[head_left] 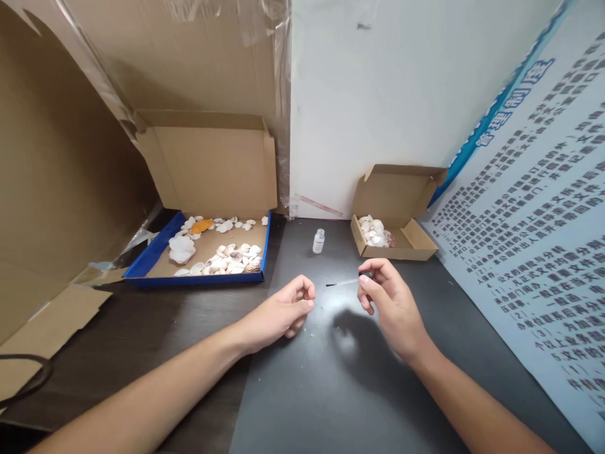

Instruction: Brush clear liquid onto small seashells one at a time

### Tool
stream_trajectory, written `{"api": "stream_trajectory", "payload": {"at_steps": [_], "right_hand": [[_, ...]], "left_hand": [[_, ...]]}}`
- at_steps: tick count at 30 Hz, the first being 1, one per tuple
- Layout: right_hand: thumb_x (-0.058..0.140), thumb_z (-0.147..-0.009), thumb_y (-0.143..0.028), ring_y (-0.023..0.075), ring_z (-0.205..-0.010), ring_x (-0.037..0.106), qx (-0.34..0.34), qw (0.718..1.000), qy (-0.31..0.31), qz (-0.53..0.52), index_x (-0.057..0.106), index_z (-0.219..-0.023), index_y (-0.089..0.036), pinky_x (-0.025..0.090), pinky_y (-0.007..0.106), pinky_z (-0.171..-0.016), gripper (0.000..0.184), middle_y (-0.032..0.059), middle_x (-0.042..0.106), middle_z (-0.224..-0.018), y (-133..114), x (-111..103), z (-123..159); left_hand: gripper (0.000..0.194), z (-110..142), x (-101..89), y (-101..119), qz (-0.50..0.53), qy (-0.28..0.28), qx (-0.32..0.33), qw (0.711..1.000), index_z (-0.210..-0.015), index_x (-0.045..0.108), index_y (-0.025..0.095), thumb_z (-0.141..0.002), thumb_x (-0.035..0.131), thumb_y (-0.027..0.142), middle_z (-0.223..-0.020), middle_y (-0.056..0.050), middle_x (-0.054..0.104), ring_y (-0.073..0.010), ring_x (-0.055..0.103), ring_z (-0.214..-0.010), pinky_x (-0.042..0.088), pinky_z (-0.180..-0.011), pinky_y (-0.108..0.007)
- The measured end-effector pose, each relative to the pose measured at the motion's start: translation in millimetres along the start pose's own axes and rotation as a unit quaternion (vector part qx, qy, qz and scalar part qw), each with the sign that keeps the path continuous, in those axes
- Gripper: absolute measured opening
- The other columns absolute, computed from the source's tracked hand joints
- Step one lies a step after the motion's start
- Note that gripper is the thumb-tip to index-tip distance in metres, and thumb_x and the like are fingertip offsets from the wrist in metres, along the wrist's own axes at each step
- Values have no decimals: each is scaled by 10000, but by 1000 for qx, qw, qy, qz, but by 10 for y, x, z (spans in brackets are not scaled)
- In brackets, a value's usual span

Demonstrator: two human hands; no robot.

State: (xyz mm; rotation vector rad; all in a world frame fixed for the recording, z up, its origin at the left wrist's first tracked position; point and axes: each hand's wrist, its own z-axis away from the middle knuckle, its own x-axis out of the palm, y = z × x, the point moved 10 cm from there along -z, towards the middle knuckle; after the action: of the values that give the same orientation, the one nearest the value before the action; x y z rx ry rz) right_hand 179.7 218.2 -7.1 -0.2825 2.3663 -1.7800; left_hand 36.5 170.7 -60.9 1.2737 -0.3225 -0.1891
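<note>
My right hand (390, 302) pinches the dark cap of a small applicator brush (343, 283). Its thin clear stem points left and ends in a black tip, held above the dark mat. To the left, my left hand (288, 307) is closed, thumb against curled fingers; whatever it may hold is hidden. The brush tip is close to the left hand's fingers but apart from them. Beyond both hands stands a small clear glass bottle (318, 241) with a white label, upright and without a cap.
A blue-edged cardboard box (196, 279) at the left holds many white shells (236, 257) and an orange one (202, 226). A smaller cardboard box (401, 253) at the right contains white shells (373, 230). A printed poster (534, 221) borders the right side; a dark cable (45, 372) lies left.
</note>
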Motion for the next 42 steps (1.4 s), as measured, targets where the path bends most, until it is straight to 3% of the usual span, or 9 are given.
{"api": "stream_trajectory", "payload": {"at_steps": [6, 10, 17, 22, 29, 35, 42], "right_hand": [[559, -934, -338, 127, -540, 422, -38, 997, -35, 64, 528, -974, -232, 353, 251, -521, 117, -46, 441, -676, 20, 85, 76], [550, -950, -322, 127, -533, 426, -62, 992, -44, 96, 536, -985, -233, 349, 258, -528, 96, -50, 430, -660, -4, 119, 94], [615, -908, -302, 110, -497, 448, -73, 991, -28, 105, 620, -961, -242, 356, 239, -476, 80, -49, 431, -650, -84, 99, 89], [657, -870, -331, 88, -469, 458, -27, 997, -22, 63, 649, -948, -235, 393, 215, -426, 124, -39, 440, -709, -17, 90, 51], [652, -841, -231, 63, -487, 469, -31, 999, -42, 8, 651, -1007, -262, 422, 203, -432, 168, -29, 442, -832, -13, 104, 60], [602, -863, -216, 83, -497, 456, -19, 997, -65, 21, 639, -1015, -252, 415, 211, -468, 160, -41, 455, -722, -14, 131, 84], [602, -880, -288, 110, -492, 456, -7, 997, -59, 43, 613, -1016, -212, 407, 226, -464, 156, -44, 454, -648, 2, 143, 51]], "left_hand": [[94, 33, -3, -36, 12, 8, -47, 999, -808, 351, 215, -847, 427, 256, -542, 94, 234, -53, 162, -463, 130, -422, -175], [52, 31, 51, -91, 8, -17, -62, 998, -786, 379, 195, -834, 376, 214, -566, 90, 201, -48, 138, -477, 131, -443, -178], [239, 12, 2, -32, -52, -22, 5, 998, -978, 471, 179, -893, 522, 396, -676, 34, 516, -73, 478, -621, 400, -614, -198], [319, -3, -82, 32, -63, 16, 19, 998, -930, 521, 167, -811, 667, 424, -666, 55, 489, -39, 457, -533, 322, -513, -166], [176, -44, -164, 6, -58, 49, 29, 997, -930, 580, 137, -841, 588, 289, -658, 12, 579, -78, 556, -597, 441, -606, -201], [265, -59, -182, 21, 15, 69, 35, 997, -1055, 547, 138, -804, 597, 207, -758, -4, 628, -99, 618, -620, 493, -631, -240], [295, -86, -207, 27, 57, 73, 34, 995, -946, 543, 120, -754, 719, 259, -827, -18, 631, -106, 656, -698, 511, -697, -245]]}}
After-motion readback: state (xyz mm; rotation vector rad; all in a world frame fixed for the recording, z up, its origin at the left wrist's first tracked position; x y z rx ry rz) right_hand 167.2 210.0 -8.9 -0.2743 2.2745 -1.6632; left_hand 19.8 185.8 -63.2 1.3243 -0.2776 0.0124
